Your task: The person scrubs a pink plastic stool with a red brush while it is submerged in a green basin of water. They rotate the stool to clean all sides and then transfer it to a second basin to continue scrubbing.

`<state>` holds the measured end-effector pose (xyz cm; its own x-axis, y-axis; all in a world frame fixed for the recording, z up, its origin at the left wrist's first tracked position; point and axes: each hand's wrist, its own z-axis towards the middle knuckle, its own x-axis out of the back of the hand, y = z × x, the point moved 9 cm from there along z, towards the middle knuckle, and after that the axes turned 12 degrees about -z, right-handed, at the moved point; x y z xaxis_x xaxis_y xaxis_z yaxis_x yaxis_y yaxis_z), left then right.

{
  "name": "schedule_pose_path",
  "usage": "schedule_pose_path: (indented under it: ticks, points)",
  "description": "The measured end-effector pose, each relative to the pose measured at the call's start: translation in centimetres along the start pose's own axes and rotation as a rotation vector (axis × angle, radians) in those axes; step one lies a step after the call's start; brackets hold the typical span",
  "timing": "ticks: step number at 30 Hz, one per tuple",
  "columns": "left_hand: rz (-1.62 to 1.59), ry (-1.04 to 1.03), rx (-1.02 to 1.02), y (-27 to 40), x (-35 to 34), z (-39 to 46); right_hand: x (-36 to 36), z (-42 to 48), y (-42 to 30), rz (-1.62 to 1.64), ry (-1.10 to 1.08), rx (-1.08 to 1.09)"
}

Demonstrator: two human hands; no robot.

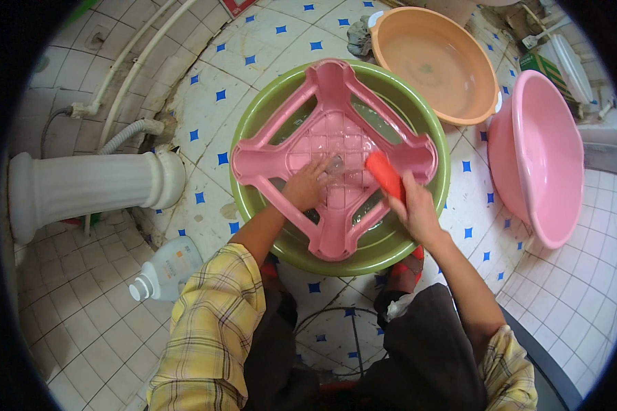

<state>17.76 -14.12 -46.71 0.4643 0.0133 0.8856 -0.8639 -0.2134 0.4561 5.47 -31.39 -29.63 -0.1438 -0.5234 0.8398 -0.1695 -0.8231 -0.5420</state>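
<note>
An upturned pink plastic stool (335, 72) rests in a green basin (239, 210), its four legs pointing up. Under its slatted side rails some water with foam shows in the basin. My left hand (308, 185) reaches past a side rail onto the wet, ribbed underside of the seat, fingers spread. Something clear and shiny, perhaps water, lies by its fingertips; I cannot tell what. In my right hand (416, 208) is a red brush (385, 174), tilted over the right part of the underside. Its bristles cannot be made out.
An orange basin (432, 72) holding water stands at the upper right. Beside it a pink basin (550, 159) leans on its side. A detergent bottle (172, 267) is left of my knee. A white pedestal (97, 180) and pipes line the left wall.
</note>
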Motion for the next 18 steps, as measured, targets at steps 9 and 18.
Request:
schedule_pose_path:
  ticks: [9,18]
  points:
    - [-0.224,-0.079,0.141,4.5,-0.4,0.2,0.1,-1.9,3.7,0.029,0.012,-0.177]
    - [-0.168,-0.080,0.106,6.0,-2.8,-1.6,0.6,-1.7,3.2,-0.057,0.000,-0.210]
